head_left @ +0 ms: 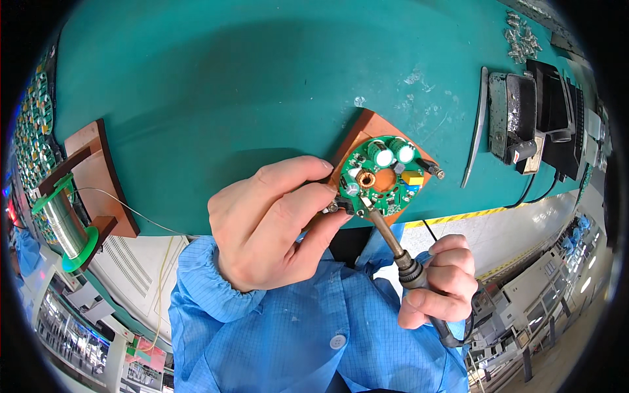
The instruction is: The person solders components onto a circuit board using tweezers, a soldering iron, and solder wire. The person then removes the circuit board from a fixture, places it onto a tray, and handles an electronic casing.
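A round green circuit board (397,204) lies on a reddish-brown block (368,124) near the table's front edge. It carries capacitors, a copper-wound ring coil (365,178) and a yellow component (413,177). My left hand (268,223) has its fingers and thumb closed at the board's left edge, beside a small black part with a metal end (337,205). In my right hand (442,281) is a soldering iron (392,242), gripped by its handle, its tip at the board's lower edge. The exact contact under the tip is too small to make out.
At left, a solder wire spool (69,223) sits on a brown stand (98,170), its wire trailing right. Many circuit boards (36,111) lie beyond it. At right are tweezers (476,128), a dark metal tray (508,114) and small metal parts (521,39) on the green mat (216,78).
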Tool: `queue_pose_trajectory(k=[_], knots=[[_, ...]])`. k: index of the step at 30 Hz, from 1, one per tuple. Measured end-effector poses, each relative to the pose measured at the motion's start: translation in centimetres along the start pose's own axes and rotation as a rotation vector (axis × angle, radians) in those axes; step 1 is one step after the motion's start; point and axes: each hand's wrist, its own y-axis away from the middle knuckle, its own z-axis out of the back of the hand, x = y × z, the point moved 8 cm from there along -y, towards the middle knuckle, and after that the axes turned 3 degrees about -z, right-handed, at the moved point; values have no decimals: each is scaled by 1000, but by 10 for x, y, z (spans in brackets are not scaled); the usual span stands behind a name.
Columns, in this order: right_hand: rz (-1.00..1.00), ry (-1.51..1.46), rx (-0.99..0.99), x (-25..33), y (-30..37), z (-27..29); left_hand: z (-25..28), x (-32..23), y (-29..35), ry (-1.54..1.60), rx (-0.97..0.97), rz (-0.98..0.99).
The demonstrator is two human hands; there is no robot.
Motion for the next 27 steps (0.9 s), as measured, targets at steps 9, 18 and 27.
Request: queue_pose_trajectory(k=[9, 18, 27], knots=[[-16, -17, -39, -2, -1, -2, 0, -1, 0, 1, -13, -2], [-21, -28, -51, -2, -3, -1, 1, -1, 0, 2, -8, 10], [-28, -15, -55, 3, 9, 10, 1, 2, 0, -1, -6, 4]])
